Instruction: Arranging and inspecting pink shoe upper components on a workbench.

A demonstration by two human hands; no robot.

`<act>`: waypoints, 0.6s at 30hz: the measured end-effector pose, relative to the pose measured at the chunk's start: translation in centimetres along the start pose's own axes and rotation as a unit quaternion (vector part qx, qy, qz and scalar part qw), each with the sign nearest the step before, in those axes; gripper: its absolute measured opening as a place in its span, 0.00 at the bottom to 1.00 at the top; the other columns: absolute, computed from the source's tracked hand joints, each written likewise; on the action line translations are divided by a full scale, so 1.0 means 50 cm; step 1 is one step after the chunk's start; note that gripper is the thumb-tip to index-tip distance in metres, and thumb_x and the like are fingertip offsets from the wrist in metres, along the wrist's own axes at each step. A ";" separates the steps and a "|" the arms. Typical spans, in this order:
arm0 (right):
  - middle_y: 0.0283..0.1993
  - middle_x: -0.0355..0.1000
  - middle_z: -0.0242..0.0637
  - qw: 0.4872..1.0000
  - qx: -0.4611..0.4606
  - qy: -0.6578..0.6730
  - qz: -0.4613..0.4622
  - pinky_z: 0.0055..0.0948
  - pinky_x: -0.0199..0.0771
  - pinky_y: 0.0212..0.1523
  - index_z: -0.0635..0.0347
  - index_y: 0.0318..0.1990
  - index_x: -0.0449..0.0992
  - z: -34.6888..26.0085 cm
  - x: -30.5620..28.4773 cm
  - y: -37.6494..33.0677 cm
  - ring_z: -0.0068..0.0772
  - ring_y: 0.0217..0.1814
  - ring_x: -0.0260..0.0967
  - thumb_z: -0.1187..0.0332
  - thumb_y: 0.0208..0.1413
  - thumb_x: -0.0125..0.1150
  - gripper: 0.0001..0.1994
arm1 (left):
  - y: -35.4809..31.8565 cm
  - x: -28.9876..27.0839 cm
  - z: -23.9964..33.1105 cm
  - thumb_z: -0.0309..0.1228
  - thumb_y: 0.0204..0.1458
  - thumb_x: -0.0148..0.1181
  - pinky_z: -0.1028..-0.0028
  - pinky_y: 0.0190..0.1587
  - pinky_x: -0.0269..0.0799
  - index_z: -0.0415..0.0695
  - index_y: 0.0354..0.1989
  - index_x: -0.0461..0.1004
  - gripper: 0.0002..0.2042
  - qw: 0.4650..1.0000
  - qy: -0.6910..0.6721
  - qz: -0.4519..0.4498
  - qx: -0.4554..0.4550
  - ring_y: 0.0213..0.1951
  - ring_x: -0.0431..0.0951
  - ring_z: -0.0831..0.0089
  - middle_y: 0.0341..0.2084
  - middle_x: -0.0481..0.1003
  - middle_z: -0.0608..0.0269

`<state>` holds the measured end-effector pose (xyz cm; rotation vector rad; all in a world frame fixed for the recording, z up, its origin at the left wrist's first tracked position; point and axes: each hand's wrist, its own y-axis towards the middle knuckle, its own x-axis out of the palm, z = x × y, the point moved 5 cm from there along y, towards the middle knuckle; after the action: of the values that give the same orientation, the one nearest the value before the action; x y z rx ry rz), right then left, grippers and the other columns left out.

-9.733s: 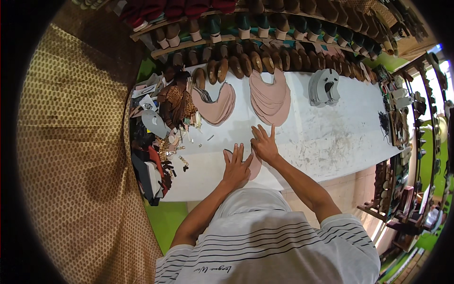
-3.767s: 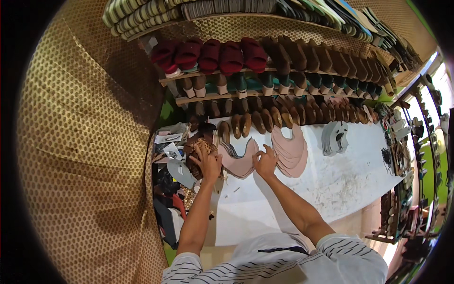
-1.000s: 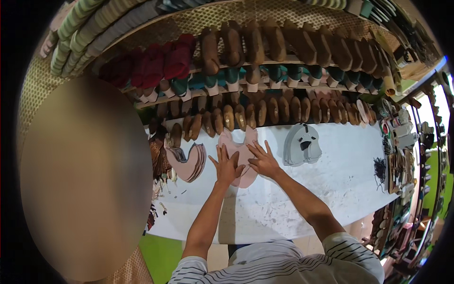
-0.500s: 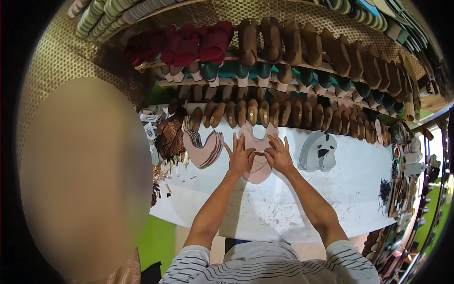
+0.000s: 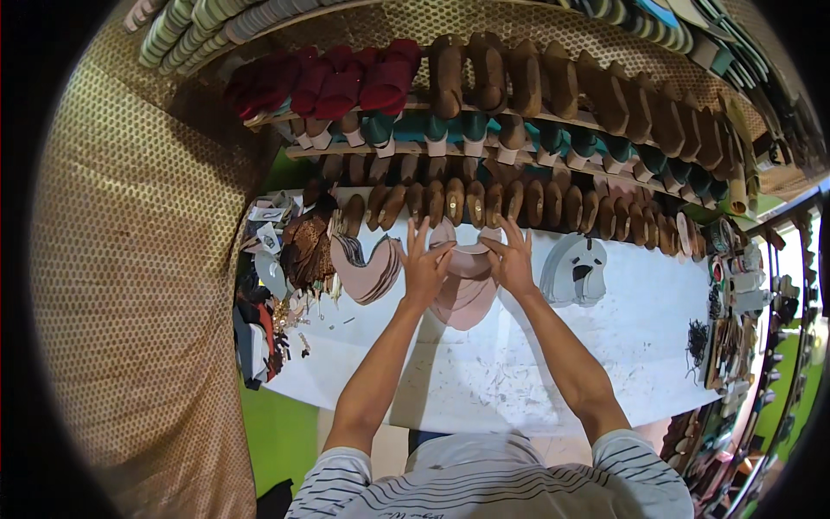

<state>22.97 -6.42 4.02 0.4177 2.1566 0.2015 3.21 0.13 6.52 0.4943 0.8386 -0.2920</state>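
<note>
My left hand (image 5: 424, 264) and my right hand (image 5: 512, 258) both rest with fingers spread on a stack of pink shoe-upper pieces (image 5: 468, 294) lying on the white worktable (image 5: 484, 372). The fingers touch the top piece from both sides, near its upper edge. To the left of my left hand lies a second stack of pinkish-brown cut pieces (image 5: 367, 270). A grey and white stack of cut pieces (image 5: 574, 272) sits to the right of my right hand.
Behind the table, shelves hold rows of brown, teal and red shoe lasts (image 5: 484, 130). A heap of scraps and small pieces (image 5: 281, 268) crowds the table's left end. Tools and clutter (image 5: 731, 303) line the right end. A woven wall (image 5: 130, 285) stands at the left.
Both hands have stayed on the pink stack, with fingers shifting toward its upper edge. The view has drifted slightly; earlier my hands worked nearer the table's front edge.
</note>
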 end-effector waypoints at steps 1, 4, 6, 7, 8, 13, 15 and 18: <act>0.76 0.61 0.43 0.999 -0.022 0.008 0.023 0.71 0.40 0.76 0.47 0.50 0.88 -0.017 -0.013 -0.002 0.54 0.82 0.49 0.73 0.51 0.68 0.17 | -0.003 -0.016 0.001 0.34 0.57 0.69 0.30 0.72 0.26 0.57 0.46 0.88 0.10 1.000 -0.014 0.015 0.002 0.78 0.46 0.47 0.74 0.60 0.55; 0.75 0.62 0.43 0.999 -0.031 0.014 0.040 0.70 0.38 0.76 0.47 0.49 0.88 -0.050 -0.038 -0.020 0.53 0.81 0.49 0.72 0.51 0.68 0.17 | -0.018 -0.047 0.009 0.34 0.58 0.69 0.31 0.72 0.26 0.58 0.45 0.88 0.09 0.998 -0.041 0.032 0.026 0.78 0.47 0.47 0.74 0.61 0.57; 0.75 0.62 0.44 0.999 -0.028 0.029 0.037 0.71 0.36 0.76 0.47 0.49 0.88 -0.069 -0.048 -0.028 0.54 0.81 0.49 0.71 0.52 0.67 0.16 | -0.035 -0.063 0.006 0.35 0.57 0.69 0.29 0.71 0.27 0.57 0.50 0.86 0.13 0.999 -0.026 0.024 0.038 0.78 0.46 0.47 0.75 0.59 0.55; 0.75 0.62 0.44 0.998 -0.027 0.025 0.044 0.71 0.36 0.76 0.47 0.49 0.88 -0.073 -0.049 -0.033 0.54 0.81 0.49 0.71 0.52 0.67 0.16 | -0.046 -0.058 0.007 0.35 0.57 0.69 0.29 0.71 0.27 0.57 0.50 0.86 0.13 0.998 -0.029 0.025 0.046 0.78 0.46 0.47 0.75 0.59 0.55; 0.75 0.62 0.44 0.999 -0.008 0.013 0.031 0.71 0.36 0.76 0.47 0.49 0.88 -0.075 -0.045 -0.040 0.54 0.81 0.49 0.71 0.53 0.67 0.15 | -0.060 -0.054 0.000 0.36 0.57 0.70 0.28 0.71 0.27 0.56 0.54 0.84 0.16 0.999 -0.021 0.045 0.000 0.78 0.46 0.46 0.75 0.58 0.53; 0.75 0.61 0.43 0.997 0.042 -0.045 -0.043 0.75 0.39 0.75 0.46 0.48 0.88 -0.040 0.040 -0.087 0.52 0.82 0.47 0.67 0.54 0.65 0.14 | -0.173 0.002 -0.050 0.40 0.56 0.68 0.26 0.70 0.25 0.52 0.56 0.80 0.19 0.995 0.073 0.068 -0.022 0.78 0.42 0.38 0.76 0.50 0.42; 0.75 0.61 0.42 0.995 0.046 -0.061 -0.057 0.76 0.39 0.74 0.46 0.48 0.88 -0.024 0.056 -0.112 0.53 0.81 0.47 0.66 0.54 0.65 0.14 | -0.226 0.038 -0.025 0.40 0.56 0.68 0.25 0.69 0.23 0.53 0.55 0.79 0.19 0.996 0.086 0.005 0.032 0.78 0.39 0.37 0.77 0.47 0.41; 0.75 0.61 0.42 0.993 0.045 -0.075 -0.075 0.77 0.40 0.73 0.46 0.48 0.88 -0.011 0.071 -0.133 0.53 0.81 0.47 0.65 0.55 0.65 0.14 | -0.266 0.081 -0.009 0.43 0.56 0.67 0.23 0.68 0.21 0.56 0.56 0.79 0.19 0.989 0.098 -0.096 0.049 0.79 0.34 0.37 0.78 0.43 0.39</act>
<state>19.14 -11.31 -0.31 0.3098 2.0432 -0.0128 -0.26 -11.16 -0.87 0.5396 1.0694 -0.4689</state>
